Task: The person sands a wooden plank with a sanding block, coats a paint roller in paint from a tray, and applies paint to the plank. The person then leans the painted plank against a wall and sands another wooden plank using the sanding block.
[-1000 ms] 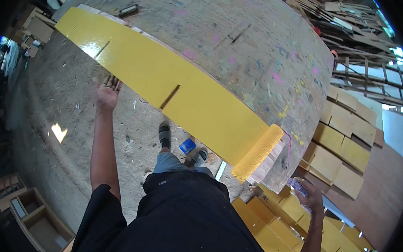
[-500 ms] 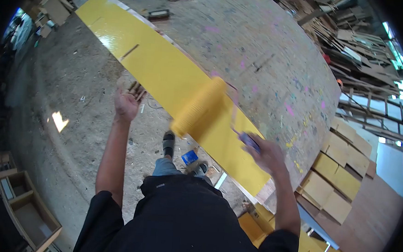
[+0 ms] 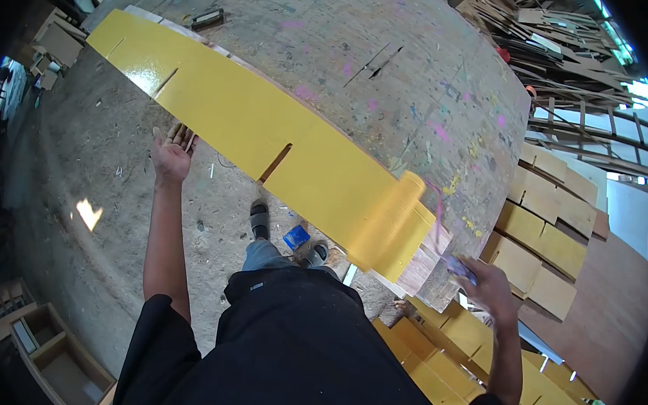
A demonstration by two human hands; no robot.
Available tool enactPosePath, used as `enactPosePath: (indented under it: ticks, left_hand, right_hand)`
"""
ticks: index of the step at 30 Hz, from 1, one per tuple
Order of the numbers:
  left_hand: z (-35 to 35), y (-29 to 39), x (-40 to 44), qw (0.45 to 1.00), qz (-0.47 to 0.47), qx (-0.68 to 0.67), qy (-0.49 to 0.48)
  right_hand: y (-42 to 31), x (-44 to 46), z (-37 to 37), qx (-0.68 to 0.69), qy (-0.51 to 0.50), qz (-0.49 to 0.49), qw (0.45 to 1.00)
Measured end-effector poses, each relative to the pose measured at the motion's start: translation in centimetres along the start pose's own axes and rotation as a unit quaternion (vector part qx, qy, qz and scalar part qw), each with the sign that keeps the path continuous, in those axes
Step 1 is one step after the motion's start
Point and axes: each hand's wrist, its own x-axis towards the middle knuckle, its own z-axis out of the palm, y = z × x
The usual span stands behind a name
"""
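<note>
Head view: our right hand (image 3: 488,285) is grasping the paint roller (image 3: 387,221) by its handle, its yellow cover crossing 1 end of the yellow board (image 3: 230,100). This board is lying along the worktable (image 3: 303,56) edge; we are holding our left hand (image 3: 172,157) palm-up, fingers released, beside it.

Paint roller (image 3: 387,221) — across yellow board (image 3: 233,108)

The yellow board (image 3: 233,108) carries 1 glare patch; the roller (image 3: 387,221) blurs.
</note>
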Motion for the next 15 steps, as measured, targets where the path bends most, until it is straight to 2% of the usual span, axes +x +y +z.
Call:
enactPosePath:
  ticks: [3, 6, 7, 9, 10, 13, 14, 15]
  left_hand:
    - [-0.9, 0.0, 1.0, 1.0, -0.004, 0.008, -0.005]
    - [-0.8, -0.2, 1.6, 1.0, 0.003, 0.021, 0.02]
    - [-0.7, 0.1, 1.4, 0.999, 0.015, 0.041, -0.001]
    - [0.2, 0.4, 1.1, 0.995, 0.04, 0.088, -0.009]
    - [0.3, 0.5, 1.4, 0.993, 0.046, 0.112, 0.002]
    - [-2.3, 1.5, 3.7, 0.987, 0.019, 0.148, -0.057]
    - [-2.6, 2.0, 3.7, 0.984, 0.018, 0.151, -0.094]
    - [-1.6, 2.3, 3.1, 0.987, 0.027, 0.139, -0.079]
  right_hand:
    - [3.8, -5.9, 0.7, -0.004, 0.027, 0.017, 0.999]
    - [6.0, -11.1, 1.8, 0.04, 0.037, 0.092, 0.994]
    - [6.9, -12.5, 3.2, 0.042, 0.039, 0.124, 0.991]
    - [6.2, -14.8, 6.3, 0.109, 0.079, 0.158, 0.978]
    - [5.5, -15.4, 8.5, 0.193, 0.091, 0.184, 0.96]
    - [0.4, -15.8, 15.7, 0.425, 0.132, 0.244, 0.862]
    - [-2.2, -14.6, 18.1, 0.425, 0.163, 0.23, 0.86]
    - [-4.9, -13.0, 20.2, 0.424, 0.195, 0.218, 0.857]
